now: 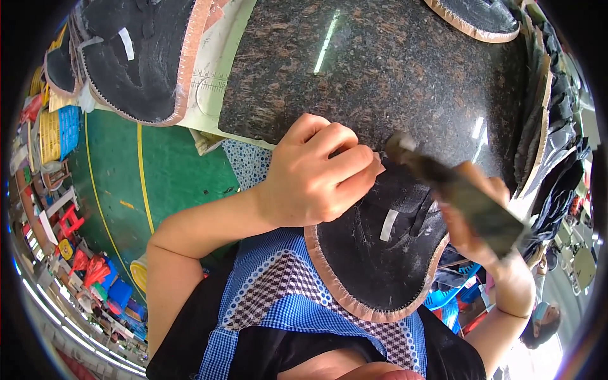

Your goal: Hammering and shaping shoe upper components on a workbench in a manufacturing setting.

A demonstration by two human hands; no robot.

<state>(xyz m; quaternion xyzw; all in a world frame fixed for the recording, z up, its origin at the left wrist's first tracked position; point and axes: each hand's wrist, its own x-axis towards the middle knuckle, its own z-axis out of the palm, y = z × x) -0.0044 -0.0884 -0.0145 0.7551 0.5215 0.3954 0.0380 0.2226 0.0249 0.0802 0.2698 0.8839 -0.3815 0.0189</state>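
Note:
A black piece with a stitched tan edge (pixel 373 266) and a small white tag lies between my body and the dark stone slab, its top end on the slab. My left hand (pixel 323 171) is closed at the upper left of this piece, fingertips pinched together at its edge. My right hand (pixel 459 231) grips a hammer (pixel 459 190), smeared by motion. The rounded end of the hammer's head is above the slab, just right of my left fingertips. Its handle is mostly hidden by my hand.
The speckled stone slab (pixel 380 76) rests beside a pale ruled board (pixel 212 82). Similar black pieces lie at the far left (pixel 139 76) and far right (pixel 478 19), with a stack (pixel 535 152) along the right edge. Behind that, a person (pixel 544 323) is visible.

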